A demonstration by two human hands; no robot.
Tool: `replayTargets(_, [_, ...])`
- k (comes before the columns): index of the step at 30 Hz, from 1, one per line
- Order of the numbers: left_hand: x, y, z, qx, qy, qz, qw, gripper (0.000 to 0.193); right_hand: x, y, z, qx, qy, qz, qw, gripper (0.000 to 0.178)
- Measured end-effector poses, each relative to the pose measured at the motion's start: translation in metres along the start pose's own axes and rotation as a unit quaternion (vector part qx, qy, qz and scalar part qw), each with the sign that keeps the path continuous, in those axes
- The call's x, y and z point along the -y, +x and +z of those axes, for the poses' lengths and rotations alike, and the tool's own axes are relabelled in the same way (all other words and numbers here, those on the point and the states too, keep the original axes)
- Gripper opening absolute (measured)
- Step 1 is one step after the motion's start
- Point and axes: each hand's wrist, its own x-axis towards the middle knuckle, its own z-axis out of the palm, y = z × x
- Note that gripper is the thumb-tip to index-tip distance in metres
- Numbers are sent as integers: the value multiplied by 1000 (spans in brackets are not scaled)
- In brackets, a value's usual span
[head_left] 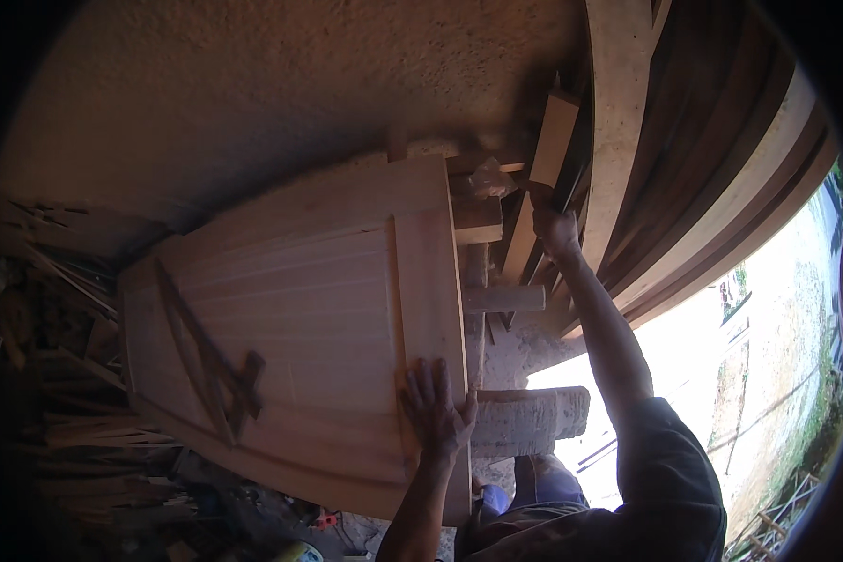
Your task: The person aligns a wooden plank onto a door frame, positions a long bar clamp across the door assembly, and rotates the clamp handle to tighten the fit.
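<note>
A pale wooden panel door (pixel 290 309) lies flat in front of me, its near-right end closest to my body. My left hand (pixel 431 407) rests on that end with fingers spread, holding nothing. My right arm stretches far forward and right, beyond the door's edge. There my right hand (pixel 554 229) is closed beside upright timber; a dark shape at its fingers is too dim to name. A crumpled, clear plastic bag (pixel 489 178) is just left of those fingers. On the door's left part lies a dark wooden frame of crossed sticks (pixel 206 356).
Long boards (pixel 618 122) lean in a row at the right. A wooden beam (pixel 525 419) and a shorter bar (pixel 506 299) jut out past the door's right edge. Offcuts (pixel 103 431) are heaped at the left. A rough wall (pixel 253 94) rises behind the door.
</note>
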Motion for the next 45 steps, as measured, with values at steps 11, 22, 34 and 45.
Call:
replayTargets(11, [3, -1, 0, -36, -25, 7, 999, 83, 27, -4, 0, 383, -103, 182, 900, 32])
replayTargets(22, [9, -3, 0, -74, -81, 11, 994, 83, 68, 15, -17, 501, -295, 188, 792, 36])
replayTargets(34, [16, -10, -5, -77, -89, 7, 993, 82, 90, 7, -71, 416, -345, 163, 825, 45])
replayTargets(45, [20, -12, 4, -117, -95, 16, 988, 80, 50, -66, -42, 129, -63, 48, 988, 45])
